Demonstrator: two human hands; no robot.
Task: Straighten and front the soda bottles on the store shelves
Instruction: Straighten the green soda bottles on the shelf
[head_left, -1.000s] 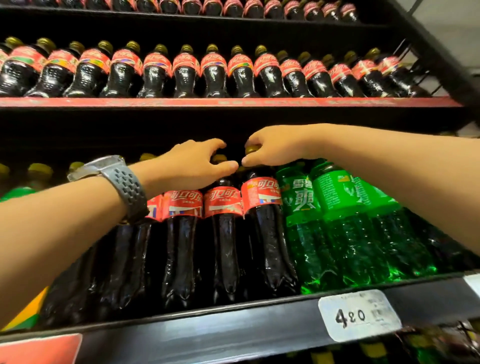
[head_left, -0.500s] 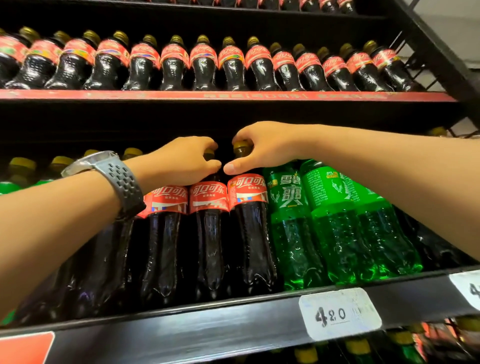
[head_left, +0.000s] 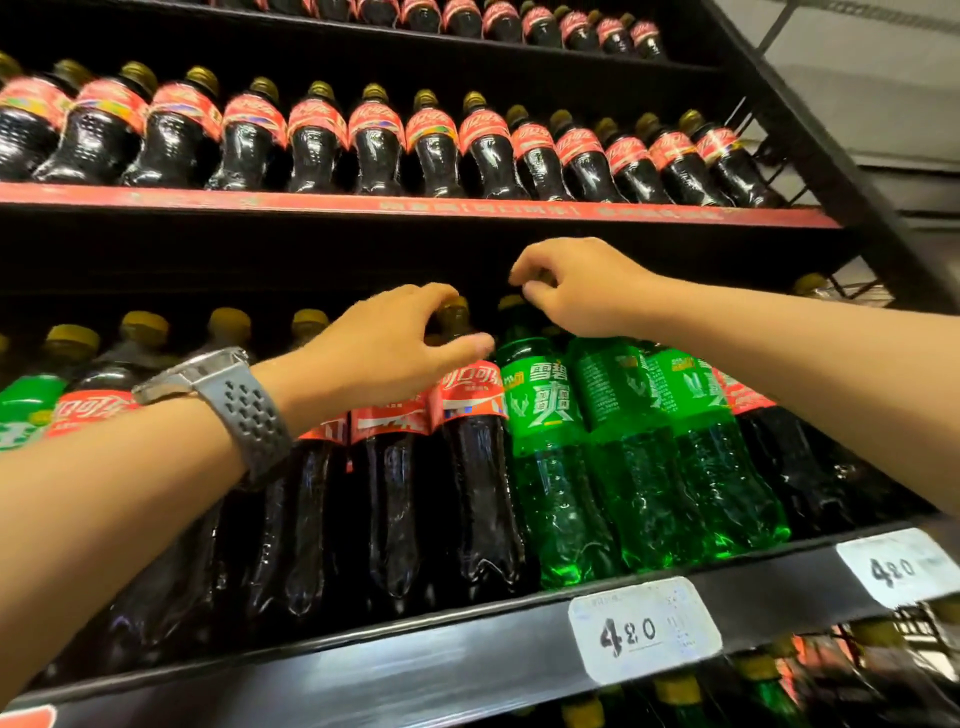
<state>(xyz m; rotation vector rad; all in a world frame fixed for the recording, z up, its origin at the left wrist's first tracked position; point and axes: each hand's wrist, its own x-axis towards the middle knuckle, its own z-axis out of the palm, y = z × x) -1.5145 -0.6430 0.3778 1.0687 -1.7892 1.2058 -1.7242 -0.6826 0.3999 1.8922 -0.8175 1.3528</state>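
**Middle shelf (head_left: 415, 670) of a black store rack, viewed from below.** The left hand (head_left: 395, 343) is wrapped round the neck of a cola bottle (head_left: 480, 493). Its fingers are curled over the yellow cap (head_left: 453, 312), and its thumb is laid across just above the red label. A grey-strapped watch (head_left: 234, 400) is worn on that wrist. The gripped bottle is stood at the shelf's front edge, at the right end of a run of cola bottles. On its right it is touched by the first of 3 green soda bottles (head_left: 550, 467). The right hand (head_left: 582, 291) is raised just above the cap of that first green bottle, with its fingers tightly curled; whether anything is pinched in them cannot be told. 2 price tags (head_left: 644, 629) marked 420 are fixed to the shelf edge. On the upper shelf (head_left: 415, 205), which is edged in red, a row of smaller cola bottles (head_left: 374, 140) is lined up with the labels turned forward.
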